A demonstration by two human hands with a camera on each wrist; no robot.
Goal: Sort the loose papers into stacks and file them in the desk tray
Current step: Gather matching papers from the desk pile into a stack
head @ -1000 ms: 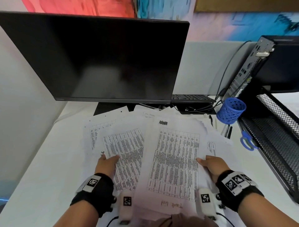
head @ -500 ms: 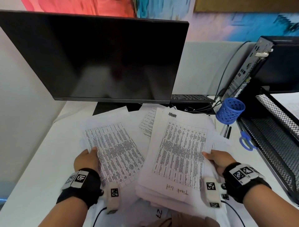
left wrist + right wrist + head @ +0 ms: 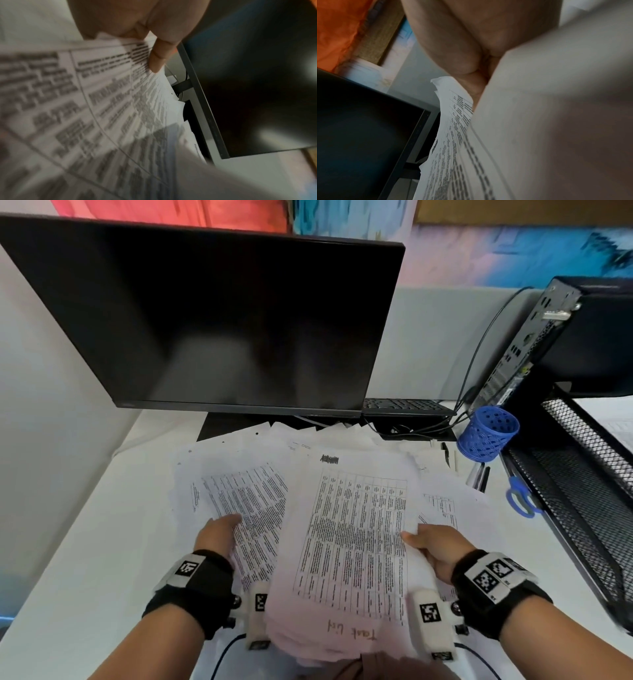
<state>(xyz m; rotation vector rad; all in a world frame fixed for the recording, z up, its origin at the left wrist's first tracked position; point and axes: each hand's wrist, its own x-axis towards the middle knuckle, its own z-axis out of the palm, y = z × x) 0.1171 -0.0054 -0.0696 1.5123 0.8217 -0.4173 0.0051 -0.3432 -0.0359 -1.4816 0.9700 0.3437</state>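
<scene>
Head view: left hand [image 3: 219, 534] pinching edge of fanned sheets [image 3: 246, 501]; right hand [image 3: 435, 546] gripping thick stack [image 3: 356, 539], both raised over loose papers [image 3: 442, 505]; mesh desk tray [image 3: 582, 481] well right of that grip. Left wrist view: thumb [image 3: 157, 59] clamped over sheets, blurred. Right wrist view: 1 stack edge wedged in palm. Likely risk: splayed sheets slipping free, stacks remixing.

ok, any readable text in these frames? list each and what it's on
Handwriting, upside down on the near edge of the top sheet: seemingly "Task list", uncertain.
Bold heading on that sheet: blurred, unreadable.
Printed tables on the papers: too small.
Wrist markers: patterns only, no text.
Monitor: blank.
</scene>
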